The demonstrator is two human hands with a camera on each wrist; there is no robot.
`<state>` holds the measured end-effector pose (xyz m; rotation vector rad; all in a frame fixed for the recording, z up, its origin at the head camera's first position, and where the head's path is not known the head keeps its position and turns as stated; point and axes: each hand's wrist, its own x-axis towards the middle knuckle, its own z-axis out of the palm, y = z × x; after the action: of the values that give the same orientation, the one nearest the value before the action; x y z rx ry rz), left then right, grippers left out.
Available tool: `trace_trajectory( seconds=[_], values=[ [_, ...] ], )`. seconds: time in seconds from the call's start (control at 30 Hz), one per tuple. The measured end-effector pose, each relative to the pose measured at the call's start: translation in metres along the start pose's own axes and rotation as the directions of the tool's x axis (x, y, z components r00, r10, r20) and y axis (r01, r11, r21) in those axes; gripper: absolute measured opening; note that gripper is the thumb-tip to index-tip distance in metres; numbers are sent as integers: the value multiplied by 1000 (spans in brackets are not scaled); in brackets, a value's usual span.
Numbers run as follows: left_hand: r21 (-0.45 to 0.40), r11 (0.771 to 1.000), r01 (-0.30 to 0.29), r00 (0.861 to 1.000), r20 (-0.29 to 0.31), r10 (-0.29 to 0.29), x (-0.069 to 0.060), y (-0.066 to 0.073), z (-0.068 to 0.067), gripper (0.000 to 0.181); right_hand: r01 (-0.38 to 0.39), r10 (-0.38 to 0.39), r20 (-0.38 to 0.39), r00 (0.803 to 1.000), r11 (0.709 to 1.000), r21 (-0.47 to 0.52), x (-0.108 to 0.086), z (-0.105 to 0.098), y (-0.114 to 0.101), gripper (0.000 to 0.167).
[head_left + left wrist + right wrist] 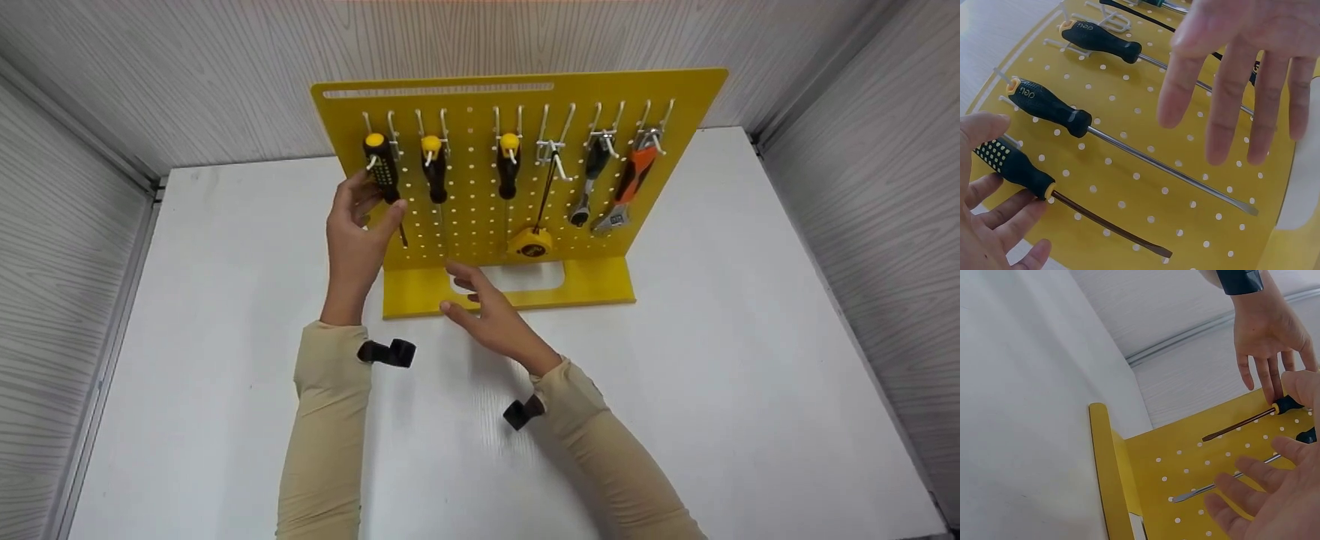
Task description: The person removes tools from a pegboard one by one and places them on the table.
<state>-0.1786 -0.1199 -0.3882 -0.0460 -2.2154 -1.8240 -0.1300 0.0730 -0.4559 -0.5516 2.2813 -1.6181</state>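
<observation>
A screwdriver with a yellow-dotted black handle (383, 169) hangs on the leftmost hook of a yellow pegboard (480, 225). My left hand (356, 232) is around its handle, fingers beside and behind it and the thumb apart in front. In the left wrist view those fingers (1019, 216) lie along the handle without closing on it. My right hand (495, 315) hovers before the board's lower edge, fingers spread and holding nothing. Nearest to it hangs a second screwdriver (436, 176), its flat blade pointing down.
Further right on the board hang another screwdriver (508, 172), a yellow tape measure (532, 243) on a black cord, a ratchet wrench (591, 180) and an orange-handled adjustable wrench (634, 180). The board stands on a white table (712, 375), with walls behind and at both sides.
</observation>
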Motion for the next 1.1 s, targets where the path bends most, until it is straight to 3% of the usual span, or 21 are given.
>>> trace_trajectory(
  seconds=[0.37, 0.7, 1.1],
  values=[
    [4, 1000, 9, 1000, 0, -9, 3, -3, 1, 63, 22, -22, -5, 1000, 999, 40, 10, 2, -5, 62],
    [29, 998, 53, 999, -1, -53, 5, 0, 3, 59, 25, -23, -33, 999, 998, 65, 21, -7, -12, 60],
    [14, 999, 44, 999, 1, -44, 3, 1, 4, 54, 22, -20, -17, 1000, 996, 87, 26, -3, -9, 61]
  ],
)
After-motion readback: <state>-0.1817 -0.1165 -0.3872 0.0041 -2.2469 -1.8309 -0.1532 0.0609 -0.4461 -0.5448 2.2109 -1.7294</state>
